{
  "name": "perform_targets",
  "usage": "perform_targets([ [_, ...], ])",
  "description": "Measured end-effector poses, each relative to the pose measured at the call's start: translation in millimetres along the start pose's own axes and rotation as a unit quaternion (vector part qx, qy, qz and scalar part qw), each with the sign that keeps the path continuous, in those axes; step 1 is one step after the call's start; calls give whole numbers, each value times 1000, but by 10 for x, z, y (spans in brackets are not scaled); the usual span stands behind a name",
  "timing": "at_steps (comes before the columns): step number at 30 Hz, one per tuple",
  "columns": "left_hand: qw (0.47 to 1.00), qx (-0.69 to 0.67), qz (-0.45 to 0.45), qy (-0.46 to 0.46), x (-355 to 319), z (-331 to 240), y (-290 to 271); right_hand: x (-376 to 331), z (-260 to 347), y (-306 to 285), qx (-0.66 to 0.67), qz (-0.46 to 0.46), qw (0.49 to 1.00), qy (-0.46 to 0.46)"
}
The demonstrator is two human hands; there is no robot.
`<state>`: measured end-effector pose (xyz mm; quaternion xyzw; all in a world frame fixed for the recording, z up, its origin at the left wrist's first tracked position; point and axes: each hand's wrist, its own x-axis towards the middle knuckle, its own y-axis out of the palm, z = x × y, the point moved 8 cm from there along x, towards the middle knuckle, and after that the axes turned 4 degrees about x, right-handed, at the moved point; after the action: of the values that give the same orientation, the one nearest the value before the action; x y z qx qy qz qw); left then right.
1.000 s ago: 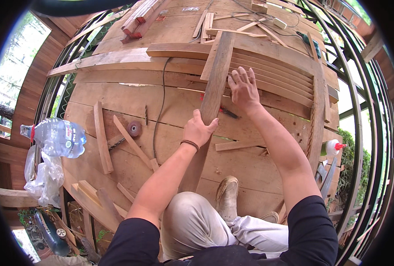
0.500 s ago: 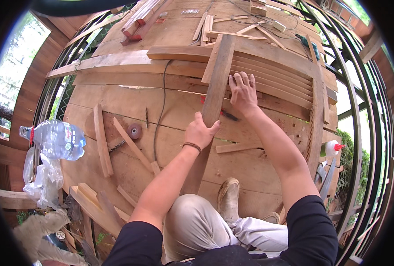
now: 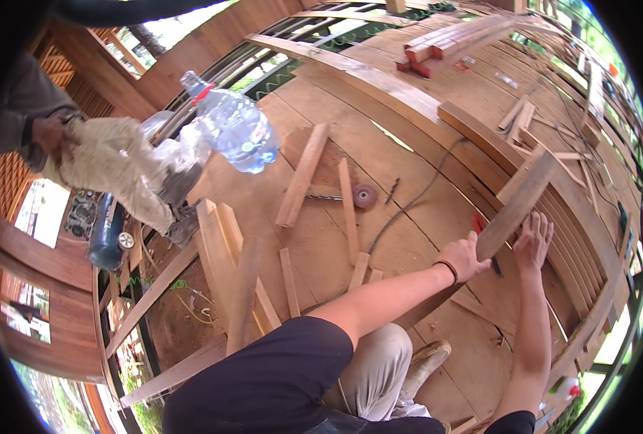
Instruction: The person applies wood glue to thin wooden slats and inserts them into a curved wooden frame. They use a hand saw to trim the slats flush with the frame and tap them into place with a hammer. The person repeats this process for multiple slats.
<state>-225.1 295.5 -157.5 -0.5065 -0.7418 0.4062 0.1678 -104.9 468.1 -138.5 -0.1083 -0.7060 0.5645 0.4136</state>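
My left hand (image 3: 468,259), with a dark band at the wrist, grips the edge of a long brown wooden board (image 3: 521,197). The board slants from the slatted wooden frame (image 3: 580,260) back toward my legs; my left arm hides part of its near end. My right hand (image 3: 532,242) lies beside the board on the frame's slats, its fingers apart and slightly bent. It holds nothing that I can see. A red and black tool (image 3: 478,223) lies partly hidden just past my left hand.
A large clear plastic bottle (image 3: 238,130) stands out at the upper left. Wood offcuts (image 3: 303,173), a drill bit (image 3: 392,191), a round spool-like piece (image 3: 365,196) and a cable (image 3: 426,195) lie on the plywood. Another person's trousered leg (image 3: 119,159) is at the far left.
The view has swung left, so my hands and the frame sit further right and another person shows more. My left hand still grips the board, and my right stays by the slats.
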Motion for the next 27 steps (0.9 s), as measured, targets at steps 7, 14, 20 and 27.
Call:
perform_targets([
  [7,999,-2,-36,1,193,2,166,-18,-8,-400,135,21,989,48],
  [14,999,40,-32,13,208,-10,156,7,-65,-83,47,-15,997,64],
  [20,996,63,-49,27,159,-47,146,-581,117,-233,99,87,991,-2],
  [27,997,53,-52,19,169,8,114,-607,-345,-361,242,-39,960,135],
])
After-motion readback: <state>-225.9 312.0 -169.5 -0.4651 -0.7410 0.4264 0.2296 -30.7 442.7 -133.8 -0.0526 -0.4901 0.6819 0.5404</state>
